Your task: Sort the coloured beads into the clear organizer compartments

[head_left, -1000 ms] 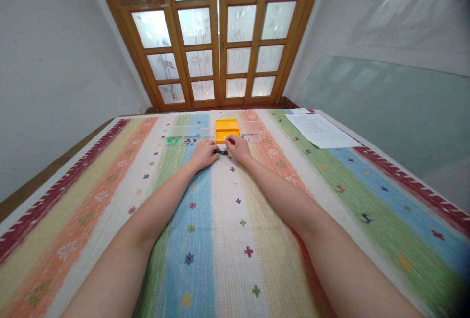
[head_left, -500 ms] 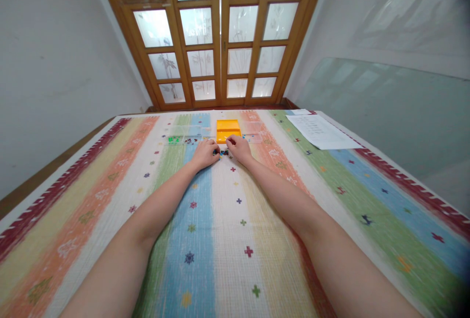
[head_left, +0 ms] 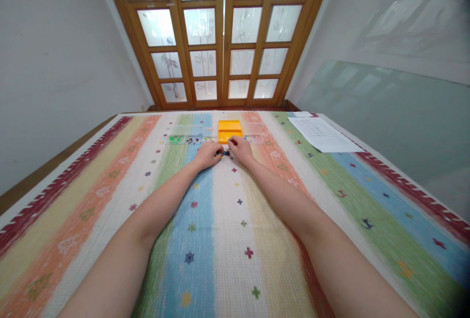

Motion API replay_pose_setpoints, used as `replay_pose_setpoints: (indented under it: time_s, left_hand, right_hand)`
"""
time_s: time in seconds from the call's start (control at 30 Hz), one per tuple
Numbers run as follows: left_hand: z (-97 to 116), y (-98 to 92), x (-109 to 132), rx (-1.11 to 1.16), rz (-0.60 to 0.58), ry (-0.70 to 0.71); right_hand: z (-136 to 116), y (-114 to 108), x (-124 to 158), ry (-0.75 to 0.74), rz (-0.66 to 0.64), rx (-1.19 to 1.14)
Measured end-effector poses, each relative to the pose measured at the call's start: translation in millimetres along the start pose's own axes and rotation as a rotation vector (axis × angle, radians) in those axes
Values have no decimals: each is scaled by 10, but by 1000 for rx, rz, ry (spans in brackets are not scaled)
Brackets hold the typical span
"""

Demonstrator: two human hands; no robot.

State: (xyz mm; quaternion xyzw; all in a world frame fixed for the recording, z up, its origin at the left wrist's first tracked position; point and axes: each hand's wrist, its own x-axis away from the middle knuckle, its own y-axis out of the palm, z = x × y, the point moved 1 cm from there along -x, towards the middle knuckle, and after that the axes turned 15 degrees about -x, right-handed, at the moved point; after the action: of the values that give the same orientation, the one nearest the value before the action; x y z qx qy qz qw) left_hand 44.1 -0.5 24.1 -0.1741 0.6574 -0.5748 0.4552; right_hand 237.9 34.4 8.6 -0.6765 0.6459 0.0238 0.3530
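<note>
A small heap of dark, blue and yellow pieces lies on the cloth between my hands. My left hand rests at the heap's left side, its fingers curled in against the pieces; what they hold, if anything, is too small to name. Just right of the heap, my right hand has thumb and fingertips pinched together at the near edge of an open yellow box. Anything in that pinch is too small to make out.
Left of the yellow box, a clear compartment box holds green pieces and dark pieces. Another clear box with a few blue bits stands on the right. Printed paper lies on the striped tablecloth. Beyond are glazed doors.
The whole view has shifted slightly. Both hands keep nearly the same places beside the heap and the yellow box, with only small finger movement.
</note>
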Motion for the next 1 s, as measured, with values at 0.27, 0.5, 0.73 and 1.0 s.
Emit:
replay_pose_setpoints:
  time_s: [0.27, 0.5, 0.73, 1.0]
  left_hand:
    - [-40, -30, 2, 58, 32, -131]
    - [-125, 30, 9, 130, 74, -190]
    - [-242, 72, 18, 167, 184, -217]
    - [-265, 47, 6, 240, 187, -338]
  right_hand:
    - [13, 7, -2, -6, -1, 3]
    - [10, 3, 4, -23, 1, -14]
    - [-23, -8, 5, -13, -5, -19]
    - [-17, -6, 3, -15, 0, -25]
